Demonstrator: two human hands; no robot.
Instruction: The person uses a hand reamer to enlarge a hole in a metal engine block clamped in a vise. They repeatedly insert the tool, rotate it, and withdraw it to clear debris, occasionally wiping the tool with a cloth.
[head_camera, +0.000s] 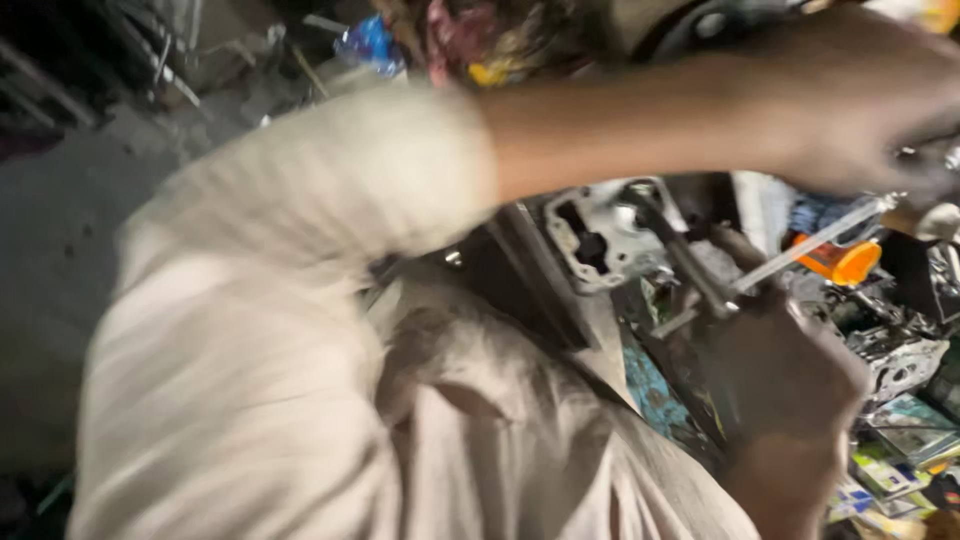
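Note:
The view is blurred. My left arm, in a light sleeve, crosses the top of the view, and my left hand (860, 110) is at the upper right with its fingers curled. What they close on is smeared. Just under it a thin metal rod (810, 245) with a tan handle end slants down to the left. My right hand (790, 375) at the lower right grips a dark bar-shaped tool (685, 255). The tool reaches up toward a grey metal engine casting (600, 240) with openings in it.
An orange plastic piece (845, 262) lies right of the rod. More grey metal parts (900, 360) and printed cards or packets (900, 440) crowd the lower right. Coloured clutter (470, 40) lies along the top. My light clothing fills the lower left.

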